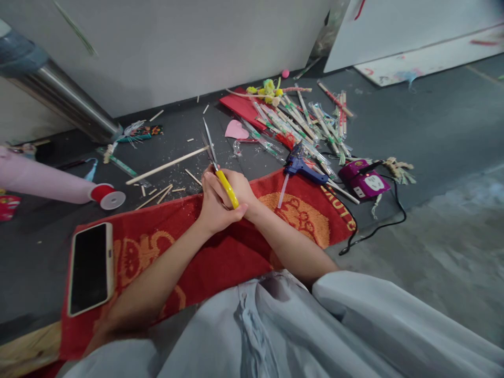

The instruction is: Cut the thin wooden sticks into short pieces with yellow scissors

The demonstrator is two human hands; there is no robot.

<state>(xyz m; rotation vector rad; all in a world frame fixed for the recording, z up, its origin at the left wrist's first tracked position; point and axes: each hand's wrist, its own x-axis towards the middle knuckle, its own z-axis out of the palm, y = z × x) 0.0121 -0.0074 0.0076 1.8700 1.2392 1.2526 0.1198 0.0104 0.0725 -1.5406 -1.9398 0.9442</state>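
My left hand [213, 211] and my right hand [239, 190] are pressed together around the yellow handles of a pair of scissors [226, 188]. Both are closed, and the far handle is mostly hidden by fingers. The blades point away from me, slightly parted. Between them sits the right end of a pale wooden stick [167, 166], which slants down to the left. Short cut pieces of stick [159, 195] and fine crumbs lie below and around it on the dark surface. Under my wrists is a red towel [189, 262] with orange patterns.
A phone [90, 269] lies on the towel's left end. Right of my hands are a blue glue gun [305, 170], a purple power socket [364, 178] with a black cord, and many wrapped chopsticks [293, 123]. A red ribbon spool [108, 196] and pink roll [43, 176] sit left.
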